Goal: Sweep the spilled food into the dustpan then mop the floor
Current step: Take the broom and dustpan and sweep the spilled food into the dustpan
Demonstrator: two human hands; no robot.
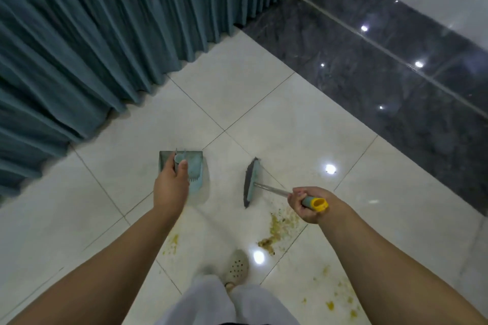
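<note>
— White glossy floor tiles point(264, 124) fill the room; a teal pleated curtain point(105, 34) hangs at the left; where is the spilled food point(281, 227)?

— Yellowish, scattered on the tiles near the beige shoe point(237, 266); the left hand point(170, 185) grips the handle of the teal dustpan point(196, 166); the right hand point(307, 203) is curled round the broom point(252, 182) handle; its head is beside the dustpan.
</note>
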